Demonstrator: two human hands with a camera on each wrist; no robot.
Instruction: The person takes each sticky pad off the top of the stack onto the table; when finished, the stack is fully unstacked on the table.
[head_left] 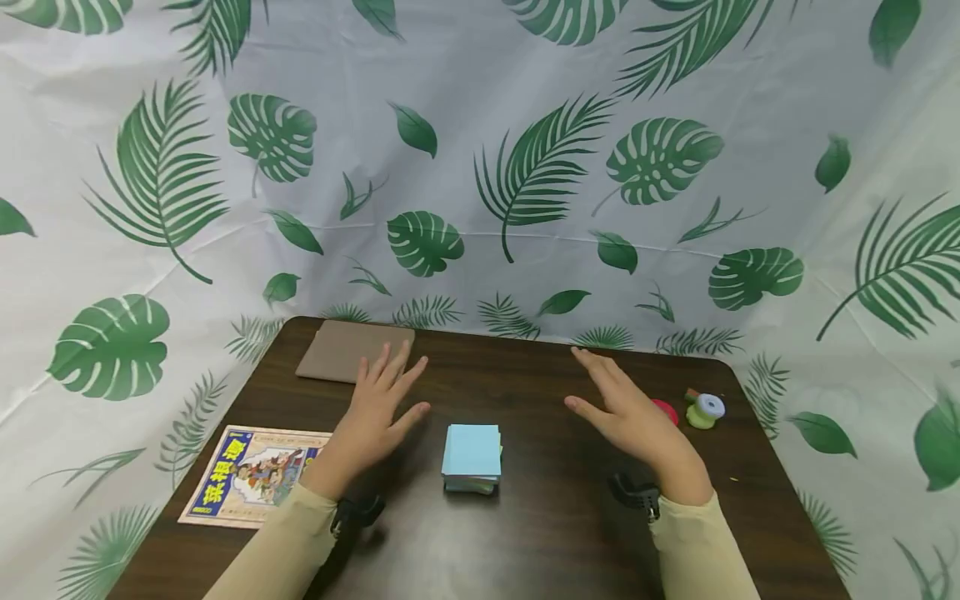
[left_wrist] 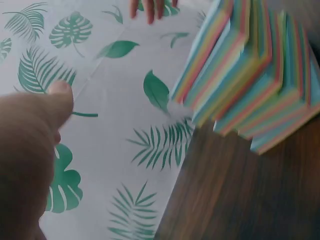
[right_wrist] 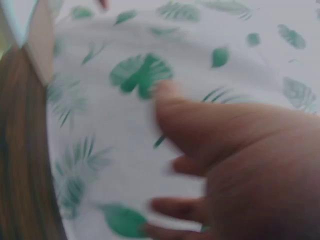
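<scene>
On the table, a stack of square sticky notes (head_left: 471,450) with a light blue top sheet sits between the two hands. In the left wrist view the stack (left_wrist: 245,75) shows uneven layers of blue, yellow, green and pink. My left hand (head_left: 372,421) is raised left of the stack with its fingers spread and holds nothing. To the stack's right, my right hand (head_left: 637,417) hovers with fingers extended, thumb apart, and nothing in its grasp. Both hands are apart from the stack. Blurred, the right hand (right_wrist: 240,150) fills much of its own wrist view.
A booklet with a colourful cover (head_left: 251,475) lies beside the left forearm. Behind the left hand is a brown notebook (head_left: 348,350). A red round object (head_left: 665,410), partly hidden, and a green and white spool-like item (head_left: 703,412) lie beyond the right hand. A leaf-patterned cloth (head_left: 480,183) surrounds the table.
</scene>
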